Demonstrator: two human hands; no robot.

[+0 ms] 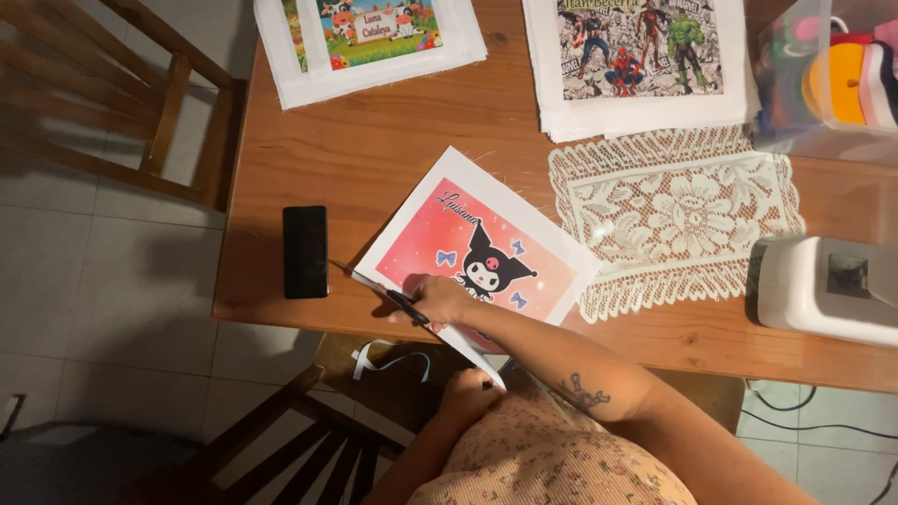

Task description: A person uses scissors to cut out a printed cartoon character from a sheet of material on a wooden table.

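Observation:
A pink printed sheet [505, 248] with a white border and a black cartoon figure lies at the near edge of the wooden table [374, 150]. My right hand [440, 299] rests on its near-left corner, gripping black-handled scissors [393, 295] whose blades lie along the white border. Below the table edge, my left hand [468, 388] pinches the overhanging white edge of the sheet [472, 351]. A thin pale strip [393, 355] dangles under the table beside it.
A black phone [305, 251] lies left of the sheet. A white lace doily [673, 220] and a white machine [828, 285] sit to the right. Stacks of printed sheets [645, 65] and a clear box [828, 75] line the far side. Wooden chairs [140, 112] stand at left.

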